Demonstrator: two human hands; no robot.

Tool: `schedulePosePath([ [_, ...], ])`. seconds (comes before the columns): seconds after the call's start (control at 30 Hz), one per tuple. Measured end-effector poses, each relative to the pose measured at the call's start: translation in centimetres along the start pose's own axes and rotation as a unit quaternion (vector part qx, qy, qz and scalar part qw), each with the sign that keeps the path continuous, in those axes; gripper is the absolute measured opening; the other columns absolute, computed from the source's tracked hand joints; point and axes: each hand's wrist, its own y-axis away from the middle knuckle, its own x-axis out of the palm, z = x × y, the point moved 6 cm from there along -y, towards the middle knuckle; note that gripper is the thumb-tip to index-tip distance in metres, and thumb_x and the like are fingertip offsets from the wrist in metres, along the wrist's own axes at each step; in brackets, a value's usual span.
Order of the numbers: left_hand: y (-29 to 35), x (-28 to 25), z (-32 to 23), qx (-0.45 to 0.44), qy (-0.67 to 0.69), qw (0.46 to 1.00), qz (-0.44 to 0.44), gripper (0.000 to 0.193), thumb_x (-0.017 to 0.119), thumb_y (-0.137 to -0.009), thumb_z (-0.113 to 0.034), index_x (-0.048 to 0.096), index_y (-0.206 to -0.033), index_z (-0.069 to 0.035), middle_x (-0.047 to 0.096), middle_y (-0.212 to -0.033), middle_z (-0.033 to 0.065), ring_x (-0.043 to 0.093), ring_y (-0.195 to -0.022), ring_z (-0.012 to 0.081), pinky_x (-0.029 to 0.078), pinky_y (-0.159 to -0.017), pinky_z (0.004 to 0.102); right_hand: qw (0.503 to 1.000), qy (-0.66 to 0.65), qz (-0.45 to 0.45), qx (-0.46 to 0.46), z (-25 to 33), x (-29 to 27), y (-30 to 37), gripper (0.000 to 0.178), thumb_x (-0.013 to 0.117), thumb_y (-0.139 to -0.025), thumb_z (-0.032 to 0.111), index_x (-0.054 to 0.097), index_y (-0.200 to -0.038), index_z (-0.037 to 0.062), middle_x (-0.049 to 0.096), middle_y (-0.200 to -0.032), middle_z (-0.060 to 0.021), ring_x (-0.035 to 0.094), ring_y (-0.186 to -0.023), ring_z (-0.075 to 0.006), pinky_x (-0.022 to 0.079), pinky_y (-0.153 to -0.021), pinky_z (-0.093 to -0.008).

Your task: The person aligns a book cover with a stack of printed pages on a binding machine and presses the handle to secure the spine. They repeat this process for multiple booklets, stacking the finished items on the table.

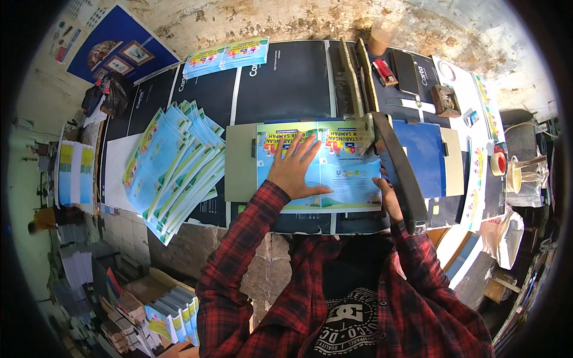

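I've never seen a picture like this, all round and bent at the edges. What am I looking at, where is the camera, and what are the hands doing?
There is no machine: a person works with bare hands. The single picture comes from a wide fisheye camera worn on the head, looking down, so straight edges curve. The left hand lies flat, fingers spread, on a printed sheet resting on a paper cutter's board. The right hand is at the cutter's long dark lever arm; how it grips is partly hidden. To the left lies a fanned pile of blue leaflets. Further back stand a plastic cup and a dark phone, and a tape roll sits at the right.
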Motion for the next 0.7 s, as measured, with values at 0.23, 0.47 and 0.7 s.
schedulePosePath([
  [0.23, 0.6, 0.2, 0.6, -0.001, 0.004, 1.000, -0.002, 0.118, 0.060, -0.067, -0.087, 0.033, -0.152, -0.009, 0.029, -0.159, 0.0126, 0.021, -0.149, 0.0350, 0.014, -0.117, 0.0630, 0.999, -0.029, 0.014, 0.000, 3.6, -2.4, -1.6, 0.052, 0.063, -0.092, 0.013, 0.047, -0.140, -0.0003, 0.055, -0.136, -0.0135, 0.053, -0.124, -0.0238, 0.044, -0.102, -0.0367],
  [0.47, 0.9, 0.6, 0.9, -0.023, -0.012, 1.000, 0.011, 0.118, 0.057, -0.067, -0.088, 0.028, -0.155, -0.015, 0.026, -0.161, 0.0096, 0.019, -0.150, 0.0329, 0.014, -0.117, 0.0623, 0.922, 0.292, 0.101, -0.235, 27.2, 0.4, -0.8, 0.067, 0.057, -0.096, 0.035, 0.036, -0.147, -0.0030, 0.048, -0.143, -0.0266, 0.039, -0.139, -0.0383, 0.028, -0.116, -0.0422],
  [0.7, 0.0, -0.1, -0.2, 0.004, 0.008, 1.000, -0.018, 0.116, 0.069, -0.066, -0.078, 0.030, -0.154, -0.013, 0.029, -0.159, 0.0111, 0.024, -0.148, 0.0340, 0.017, -0.117, 0.0598, 0.869, 0.450, 0.046, -0.199, 12.0, 4.3, 4.5, 0.096, 0.067, -0.083, 0.056, 0.026, -0.155, 0.0081, 0.025, -0.159, -0.0197, 0.021, -0.149, -0.0373, 0.019, -0.116, -0.0581],
])
